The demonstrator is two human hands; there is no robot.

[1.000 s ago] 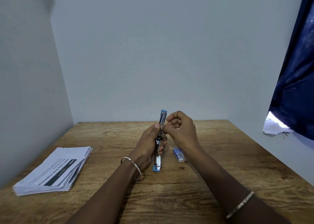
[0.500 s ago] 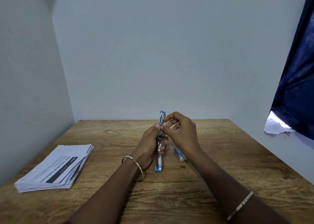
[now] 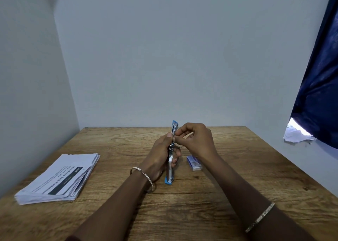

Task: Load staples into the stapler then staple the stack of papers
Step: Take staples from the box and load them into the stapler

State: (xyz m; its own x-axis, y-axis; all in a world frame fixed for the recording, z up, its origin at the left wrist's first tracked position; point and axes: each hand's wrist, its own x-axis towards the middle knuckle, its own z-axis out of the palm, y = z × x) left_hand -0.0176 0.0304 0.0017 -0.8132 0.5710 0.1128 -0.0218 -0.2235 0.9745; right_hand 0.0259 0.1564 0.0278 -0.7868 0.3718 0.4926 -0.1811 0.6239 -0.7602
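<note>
A blue and silver stapler [image 3: 170, 169], swung open lengthwise, stands nearly upright over the middle of the wooden table [image 3: 237, 167]. My left hand [image 3: 161, 156] grips its middle from the left. My right hand [image 3: 195, 140] pinches with thumb and fingertips at the upper half of the stapler, beside the open channel; whatever lies between those fingertips is too small to make out. A small blue staple box [image 3: 194, 163] lies on the table just right of the stapler. The stack of printed papers [image 3: 60, 178] rests flat at the table's left.
Grey walls close the table at the back and on the left. A dark blue curtain [image 3: 320, 94] hangs at the right, with crumpled white paper [image 3: 296, 134] under its lower edge.
My right hand's fingertips have shifted slightly down along the stapler's upper half. The stapler, my left hand, the staple box and the papers stay where they were.
</note>
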